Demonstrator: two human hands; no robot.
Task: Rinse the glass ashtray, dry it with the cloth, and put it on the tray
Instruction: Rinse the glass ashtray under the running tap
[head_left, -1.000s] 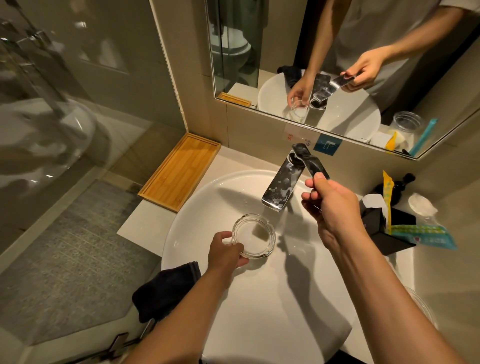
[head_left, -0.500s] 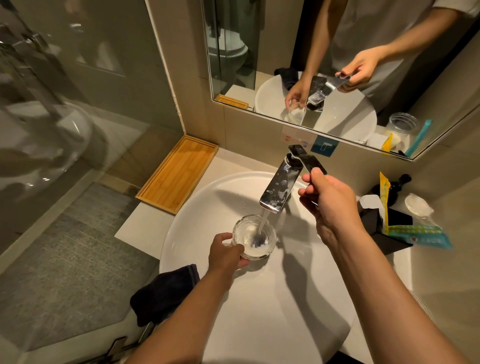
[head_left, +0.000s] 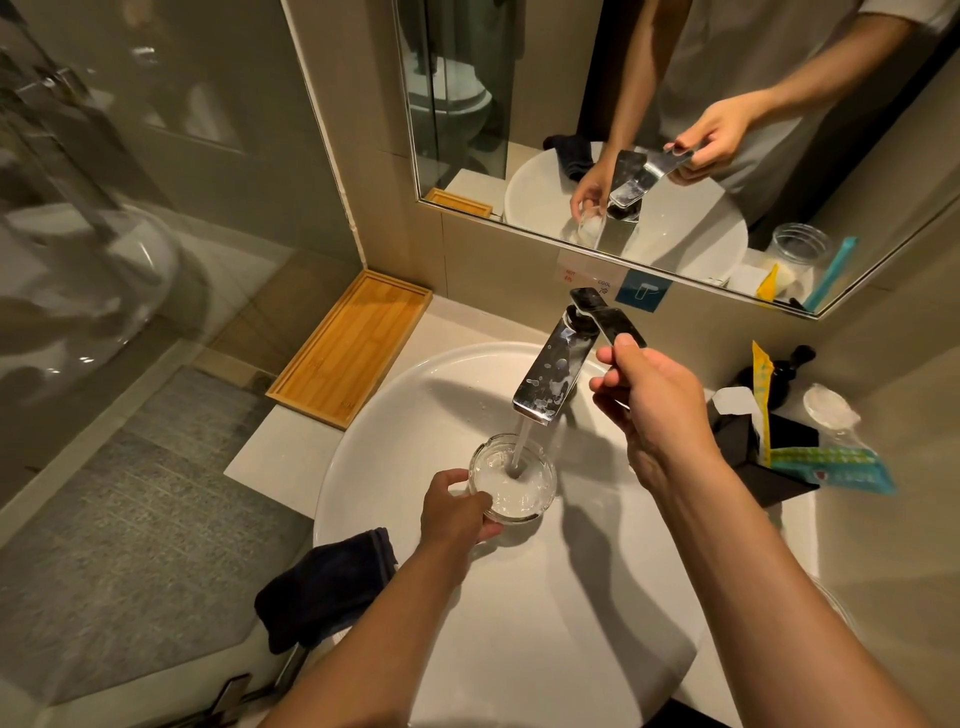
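With the left hand (head_left: 457, 512) pinching the wet glass ashtray (head_left: 513, 478) under the stream and the right hand (head_left: 652, 405) clamped on the tap lever (head_left: 608, 318), it may slip into the basin (head_left: 395, 415).

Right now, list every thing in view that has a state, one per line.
faucet: running
faucet lever: gripped by right hand
glass ashtray: under the stream, filling, held by left hand
cloth: bunched on sink edge, untouched
tray: empty

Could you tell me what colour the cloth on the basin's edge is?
Dark navy, nearly black cloth, seen in the head view.
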